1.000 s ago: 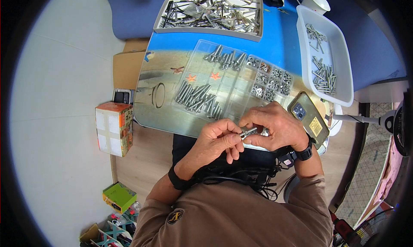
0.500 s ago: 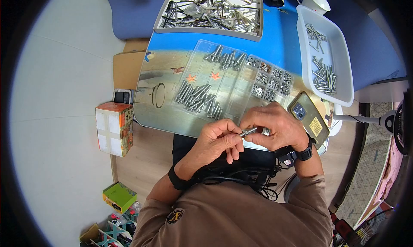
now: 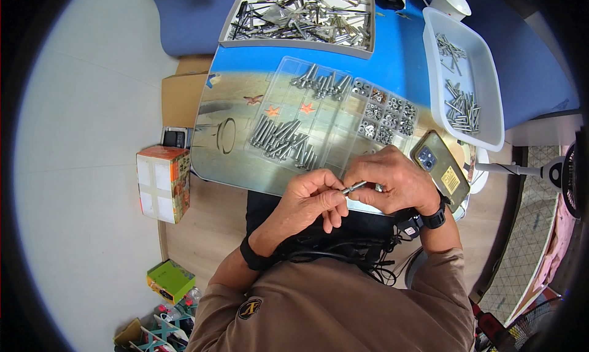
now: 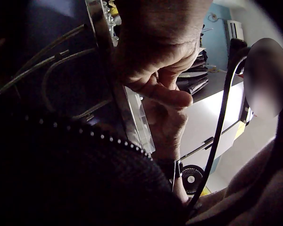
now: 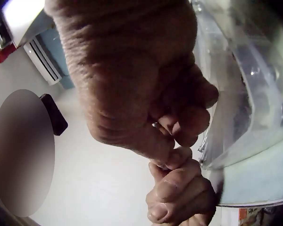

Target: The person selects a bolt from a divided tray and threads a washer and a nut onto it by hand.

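Between the two hands, at the table's near edge, is a small silver bolt (image 3: 357, 187). My left hand (image 3: 311, 200) pinches one end of it between thumb and forefinger, its other fingers curled below. From the other side the right hand (image 3: 392, 181) pinches the bolt with thumb and forefinger, the fingertips of both hands almost meeting. In the right wrist view the right hand (image 5: 132, 80) hides most of the bolt. A clear compartment box (image 3: 331, 145) lies just beyond the hands, with long bolts (image 3: 279, 138) and small nuts and washers (image 3: 386, 120) in it.
A shallow box (image 3: 297, 44) of mixed screws and metal parts stands at the back. On the right are a white tub (image 3: 434, 76) with screws, a white lidded pot (image 3: 451, 3) and a phone (image 3: 437, 168). Black cables (image 3: 343, 254) hang across the lap.
The right thumb and forefinger have drawn closer together around the bolt, and its angle has shifted slightly. The left hand stays nearly still.
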Tool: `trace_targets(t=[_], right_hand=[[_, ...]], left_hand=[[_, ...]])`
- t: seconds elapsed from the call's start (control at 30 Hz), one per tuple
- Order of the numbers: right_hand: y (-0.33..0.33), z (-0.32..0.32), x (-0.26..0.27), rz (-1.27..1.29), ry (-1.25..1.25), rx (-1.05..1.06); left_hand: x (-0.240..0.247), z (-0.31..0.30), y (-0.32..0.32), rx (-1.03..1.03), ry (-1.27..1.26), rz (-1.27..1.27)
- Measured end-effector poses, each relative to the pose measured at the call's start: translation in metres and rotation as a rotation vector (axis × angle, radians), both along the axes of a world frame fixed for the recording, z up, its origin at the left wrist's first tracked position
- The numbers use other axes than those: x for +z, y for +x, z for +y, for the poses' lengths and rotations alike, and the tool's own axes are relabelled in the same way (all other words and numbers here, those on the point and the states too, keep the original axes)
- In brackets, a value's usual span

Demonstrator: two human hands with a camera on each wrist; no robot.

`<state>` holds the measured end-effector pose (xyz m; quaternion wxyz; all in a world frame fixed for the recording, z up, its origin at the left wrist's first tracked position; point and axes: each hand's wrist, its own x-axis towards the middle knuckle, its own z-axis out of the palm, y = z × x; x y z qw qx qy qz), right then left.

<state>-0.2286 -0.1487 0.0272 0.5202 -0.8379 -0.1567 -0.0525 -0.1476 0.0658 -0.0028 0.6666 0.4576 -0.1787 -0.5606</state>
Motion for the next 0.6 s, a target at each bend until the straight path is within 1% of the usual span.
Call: trace_targets(t=[0.07,0.13,0.27,0.33,0.47,0.53,0.6], right_hand=[[0.001,-0.004,-0.002,-0.035,0.004,0.024],[0.000,-0.010,-0.001,0.030,-0.176,0.104],[0.000,-0.007,0.002,0.041,-0.170,0.089],[-0.001,-0.002,0.011,0.098,-0.011,0.007],[0.001,-0.003,0.003,0.056,-0.037,0.031],[0.001,-0.003,-0.001,-0.039,-0.042,0.028],[0.001,-0.003,0.002,-0.046,-0.049,0.009]], left_hand=[[0.001,0.000,0.001,-0.005,0.002,-0.015],[0.001,-0.001,0.001,-0.023,0.022,-0.034],[0.001,-0.001,0.000,-0.024,0.040,-0.032],[0.000,0.000,-0.001,0.005,0.004,-0.001],[0.002,-0.003,-0.001,0.017,0.012,-0.023],[0.002,-0.003,-0.001,0.021,-0.004,-0.035],[0.001,-0.004,-0.001,0.031,-0.008,-0.032]])
